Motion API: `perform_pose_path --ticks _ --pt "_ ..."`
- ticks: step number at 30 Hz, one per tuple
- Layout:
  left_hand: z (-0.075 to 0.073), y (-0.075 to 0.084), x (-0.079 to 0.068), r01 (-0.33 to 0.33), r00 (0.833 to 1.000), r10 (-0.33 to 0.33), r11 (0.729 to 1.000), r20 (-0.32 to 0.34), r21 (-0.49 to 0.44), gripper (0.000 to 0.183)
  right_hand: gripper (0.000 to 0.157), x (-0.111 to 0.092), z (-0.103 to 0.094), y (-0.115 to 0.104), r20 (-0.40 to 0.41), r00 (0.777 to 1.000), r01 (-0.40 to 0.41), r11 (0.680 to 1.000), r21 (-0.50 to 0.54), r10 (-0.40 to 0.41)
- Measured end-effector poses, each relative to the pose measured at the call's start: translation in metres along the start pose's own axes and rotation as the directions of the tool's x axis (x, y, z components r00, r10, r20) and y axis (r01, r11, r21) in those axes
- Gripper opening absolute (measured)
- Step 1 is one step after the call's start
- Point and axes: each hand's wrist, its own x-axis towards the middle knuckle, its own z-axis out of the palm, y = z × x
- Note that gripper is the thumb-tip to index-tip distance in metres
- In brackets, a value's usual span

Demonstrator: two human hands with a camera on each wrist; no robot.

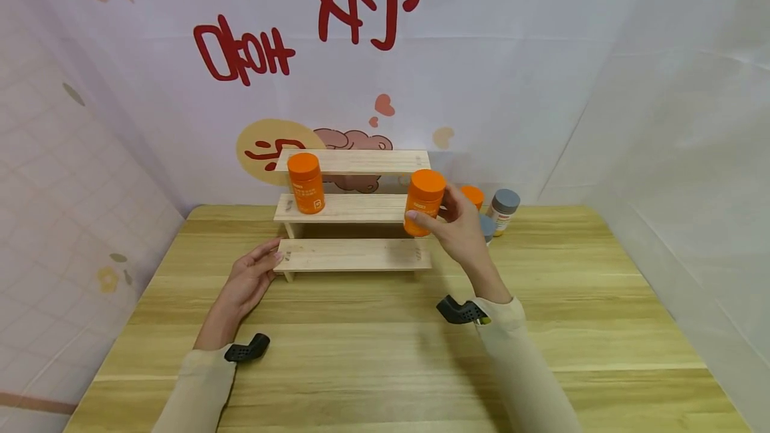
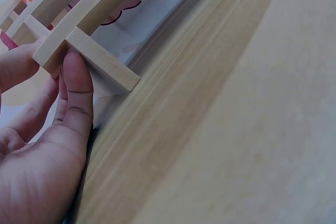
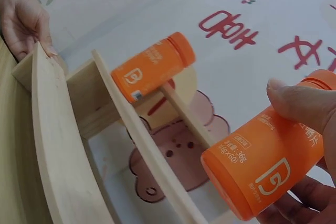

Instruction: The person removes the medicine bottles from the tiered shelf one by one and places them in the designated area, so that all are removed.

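Observation:
A three-step wooden rack (image 1: 355,254) stands against the back of the table. My left hand (image 1: 246,279) pinches the left end of its lowest step; in the left wrist view, a finger of the left hand (image 2: 50,156) lies under the board beside the leg. An orange pill bottle (image 1: 308,191) stands upright at the left of the middle step. My right hand (image 1: 466,232) grips a second orange pill bottle (image 3: 262,153) around its body, near the right end of that step. It is nearly upright; whether its base touches the step, I cannot tell.
Behind my right hand, beside the rack, stand another orange-lidded bottle (image 1: 472,195), a grey-lidded bottle (image 1: 504,210) and a partly hidden grey lid (image 1: 488,226). A printed white cloth (image 1: 511,85) hangs behind the wooden table (image 1: 361,359).

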Motion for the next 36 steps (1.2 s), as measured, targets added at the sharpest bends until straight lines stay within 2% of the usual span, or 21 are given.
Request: perform_pose_path --ticks 10,22,36 --pt "0.001 -0.001 0.001 0.012 1.000 -0.012 1.000 -0.004 -0.001 0.067 0.058 -0.012 -0.034 0.003 -0.038 0.999 0.009 1.000 0.014 -0.008" --pt "-0.001 -0.001 0.002 0.010 1.000 -0.010 1.000 -0.007 -0.003 0.066 0.055 -0.018 -0.076 0.003 -0.097 0.991 -0.088 0.996 0.004 0.088" --pt "0.001 0.000 0.000 0.011 1.000 -0.011 1.000 -0.001 0.018 0.067 0.057 -0.031 -0.116 0.006 -0.164 0.977 -0.137 0.991 -0.008 0.134"
